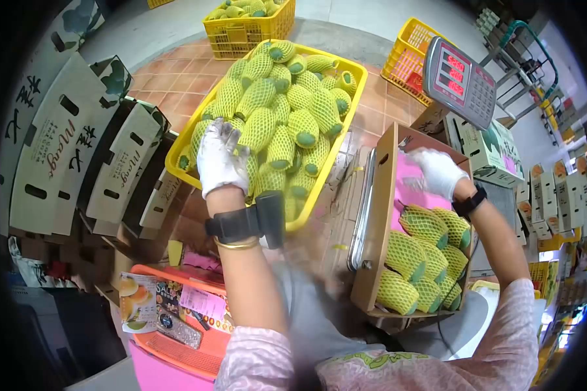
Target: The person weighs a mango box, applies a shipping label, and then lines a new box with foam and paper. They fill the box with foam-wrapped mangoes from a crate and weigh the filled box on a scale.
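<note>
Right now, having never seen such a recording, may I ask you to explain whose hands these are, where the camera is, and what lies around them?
There is no robot here, only a person at work. The single picture comes from a camera worn on that person's head, looking down. The left hand, gloved and open, is at a yellow crate heaped with netted fruits. The right hand, also gloved and blurred, is over a pink sheet in an open carton, where more netted fruits lie. I see nothing clearly held in either hand. A digital display stands beyond the carton.
</note>
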{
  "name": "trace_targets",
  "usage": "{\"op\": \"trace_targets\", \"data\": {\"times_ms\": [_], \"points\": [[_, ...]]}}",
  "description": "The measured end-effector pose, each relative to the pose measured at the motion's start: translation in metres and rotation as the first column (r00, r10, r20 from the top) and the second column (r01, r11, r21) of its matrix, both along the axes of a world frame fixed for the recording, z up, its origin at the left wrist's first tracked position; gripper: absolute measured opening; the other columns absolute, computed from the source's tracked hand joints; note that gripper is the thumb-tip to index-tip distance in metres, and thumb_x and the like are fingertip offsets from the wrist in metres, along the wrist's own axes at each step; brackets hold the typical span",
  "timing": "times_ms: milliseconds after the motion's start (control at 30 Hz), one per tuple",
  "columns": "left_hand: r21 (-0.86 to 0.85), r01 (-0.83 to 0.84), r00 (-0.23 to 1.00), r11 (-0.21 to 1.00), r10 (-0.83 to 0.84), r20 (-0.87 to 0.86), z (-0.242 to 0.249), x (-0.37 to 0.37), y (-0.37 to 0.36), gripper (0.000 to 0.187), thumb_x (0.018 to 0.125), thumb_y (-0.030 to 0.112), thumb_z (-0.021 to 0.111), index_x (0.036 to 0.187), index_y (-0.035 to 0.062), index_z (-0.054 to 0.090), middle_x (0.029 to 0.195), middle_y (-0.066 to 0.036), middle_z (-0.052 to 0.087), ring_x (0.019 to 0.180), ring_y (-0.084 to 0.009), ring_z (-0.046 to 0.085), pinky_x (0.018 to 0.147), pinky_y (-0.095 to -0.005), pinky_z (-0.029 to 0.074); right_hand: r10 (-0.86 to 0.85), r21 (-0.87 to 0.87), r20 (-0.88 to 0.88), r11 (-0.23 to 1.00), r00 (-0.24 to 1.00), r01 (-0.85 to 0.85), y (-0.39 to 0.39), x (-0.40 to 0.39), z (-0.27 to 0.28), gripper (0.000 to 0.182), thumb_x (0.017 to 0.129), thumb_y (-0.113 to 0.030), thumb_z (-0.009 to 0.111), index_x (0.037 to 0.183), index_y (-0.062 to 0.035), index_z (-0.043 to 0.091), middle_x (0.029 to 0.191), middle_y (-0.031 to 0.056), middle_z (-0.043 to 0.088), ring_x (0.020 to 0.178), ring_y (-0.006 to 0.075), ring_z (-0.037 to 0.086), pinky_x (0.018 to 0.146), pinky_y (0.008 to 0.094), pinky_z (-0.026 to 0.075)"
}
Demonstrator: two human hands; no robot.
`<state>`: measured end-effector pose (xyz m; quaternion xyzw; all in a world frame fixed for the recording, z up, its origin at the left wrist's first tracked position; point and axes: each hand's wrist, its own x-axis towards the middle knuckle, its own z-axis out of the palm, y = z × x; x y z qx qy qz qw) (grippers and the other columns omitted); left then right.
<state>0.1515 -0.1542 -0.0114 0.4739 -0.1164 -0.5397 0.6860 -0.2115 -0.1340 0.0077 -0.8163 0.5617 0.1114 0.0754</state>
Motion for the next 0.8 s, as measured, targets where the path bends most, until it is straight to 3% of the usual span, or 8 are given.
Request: {"op": "trace_targets", "data": {"times_ms": [67, 300, 400, 433, 467, 567, 667, 800], "points": [[-0.027, 0.01, 1.0, 1.0, -0.01, 0.004, -0.002, 0.0, -0.003, 0.046, 0.086, 0.035, 0.05, 0.124, 0.0097, 0.042, 0.118, -0.005, 0.046, 0.107, -0.0205, 0.045, 0.083, -0.0403, 0.037, -0.101, -0.034, 0.11, 0.994, 0.989, 0.106, -0.033, 0.052, 0.017, 0.048, 0.078, -0.037, 0.059, 0.114, -0.0064, 0.054, 0.101, 0.0192, 0.061, 0.094, 0.0337, 0.058, 0.08, 0.0374, 0.047], [-0.052, -0.017, 0.998, 0.998, 0.013, -0.064, 0.004, -0.012, 0.0, 0.033, 0.086, 0.028, 0.052, 0.111, 0.0075, 0.048, 0.107, -0.005, 0.049, 0.096, -0.0192, 0.05, 0.074, -0.0355, 0.043, -0.411, 0.061, 0.332, 0.908, 0.849, 0.415, -0.142, 0.139, -0.05, 0.043, 0.074, -0.031, 0.054, 0.102, 0.0004, 0.06, 0.107, 0.0244, 0.057, 0.1, 0.0364, 0.055, 0.084, 0.0371, 0.044], [-0.058, -0.04, 0.995, 0.998, 0.034, -0.099, 0.008, -0.022, -0.004, 0.028, 0.086, 0.027, 0.053, 0.106, 0.0071, 0.051, 0.102, -0.005, 0.053, 0.094, -0.0196, 0.052, 0.073, -0.0345, 0.044, -0.503, 0.056, 0.431, 0.843, 0.749, 0.534, -0.17, 0.154, -0.106, 0.076, 0.073, -0.04, 0.058, 0.134, -0.0023, 0.031, 0.12, 0.0246, 0.051, 0.109, 0.0372, 0.051, 0.092, 0.0373, 0.041], [-0.059, -0.017, 0.996, 0.998, 0.012, -0.084, 0.01, -0.023, -0.006, 0.026, 0.086, 0.025, 0.053, 0.105, 0.0067, 0.052, 0.102, -0.005, 0.054, 0.094, -0.0197, 0.053, 0.074, -0.0338, 0.044, -0.656, 0.199, 0.34, 0.751, 0.674, 0.63, -0.176, 0.157, -0.108, 0.093, 0.072, -0.043, 0.06, 0.14, -0.0038, 0.01, 0.125, 0.0234, 0.047, 0.113, 0.0365, 0.048, 0.094, 0.0377, 0.039], [-0.227, 0.15, 0.977, 0.962, -0.109, 0.183, -0.007, -0.019, -0.006, 0.026, 0.086, 0.024, 0.054, 0.106, 0.0063, 0.052, 0.104, -0.006, 0.054, 0.094, -0.0195, 0.053, 0.075, -0.0337, 0.044, -0.682, 0.269, 0.366, 0.729, 0.633, 0.63, -0.179, 0.158, -0.11, 0.098, 0.071, -0.043, 0.062, 0.14, -0.0009, 0.006, 0.129, 0.0225, 0.044, 0.115, 0.0353, 0.047, 0.095, 0.0375, 0.038], [-0.12, 0.073, 0.994, 0.99, -0.081, -0.068, 0.013, -0.028, -0.009, 0.029, 0.086, 0.024, 0.054, 0.108, 0.006, 0.051, 0.103, -0.006, 0.054, 0.093, -0.0192, 0.053, 0.075, -0.0337, 0.044, -0.66, 0.226, 0.494, 0.726, 0.566, 0.649, -0.183, 0.143, -0.126, 0.099, 0.068, -0.04, 0.068, 0.139, -0.0006, 0.012, 0.126, 0.0206, 0.047, 0.111, 0.0329, 0.05, 0.093, 0.0372, 0.04], [-0.111, 0.082, 0.994, 0.99, -0.089, -0.066, 0.011, -0.03, -0.012, 0.03, 0.086, 0.024, 0.054, 0.11, 0.006, 0.051, 0.103, -0.006, 0.054, 0.093, -0.0187, 0.053, 0.077, -0.0343, 0.043, -0.6, 0.499, 0.797, 0.724, 0.078, 0.476, -0.192, 0.131, -0.125, 0.085, 0.067, -0.031, 0.075, 0.132, -0.0041, 0.028, 0.112, 0.0131, 0.054, 0.096, 0.0223, 0.056, 0.079, 0.0336, 0.048], [-0.041, 0.136, 0.989, 0.99, -0.134, 0.058, 0.007, -0.048, -0.011, 0.035, 0.084, 0.028, 0.056, 0.114, 0.0119, 0.048, 0.108, -0.003, 0.052, 0.1, -0.0195, 0.049, 0.084, -0.0423, 0.036, -0.729, 0.696, 0.671, 0.682, 0.134, 0.224, -0.145, 0.119, -0.042, 0.046, 0.083, -0.044, 0.054, 0.119, -0.0149, 0.049, 0.106, 0.004, 0.057, 0.08, 0.0147, 0.057, 0.063, 0.0278, 0.048]]}}
